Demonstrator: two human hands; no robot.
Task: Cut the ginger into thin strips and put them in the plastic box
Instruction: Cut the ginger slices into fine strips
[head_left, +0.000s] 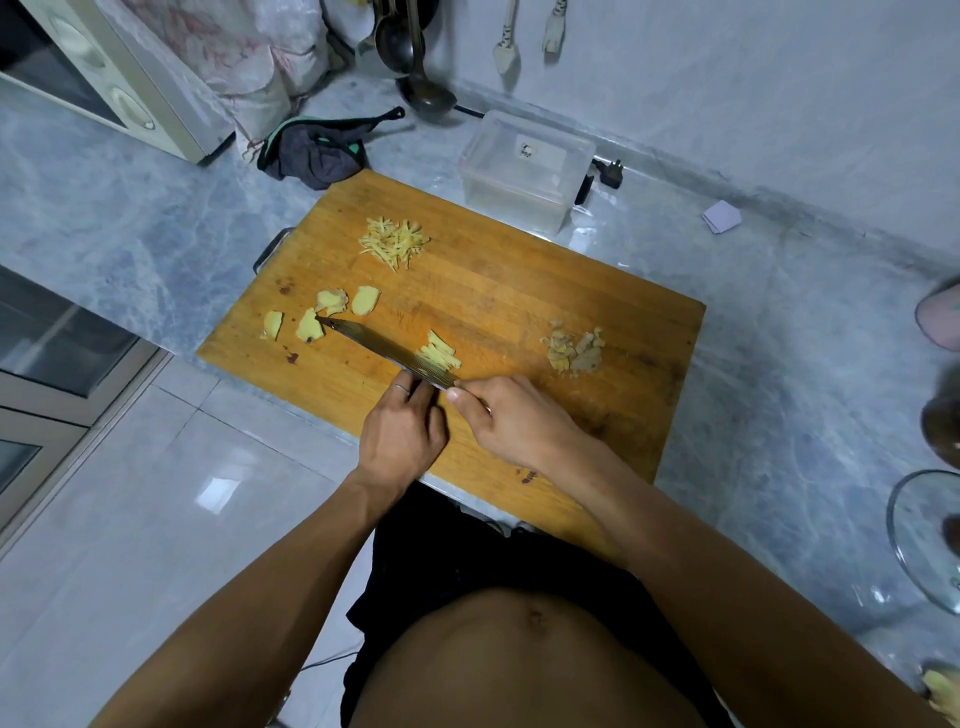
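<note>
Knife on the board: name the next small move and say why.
Probably another thin cut: the knife held by the right hand lies against half-cut ginger slices, the left hand beside them; four slices wait.

The scene is dim and evenly lit with a cool grey-blue cast. A soft white glare patch sits on the glossy floor tiles (218, 493) below and to the left of the left hand (402, 441). Shadows under both hands are faint. Wide-angle distortion bends the counter edge (130, 332) far left, and objects at the far right edge look smeared.
</note>
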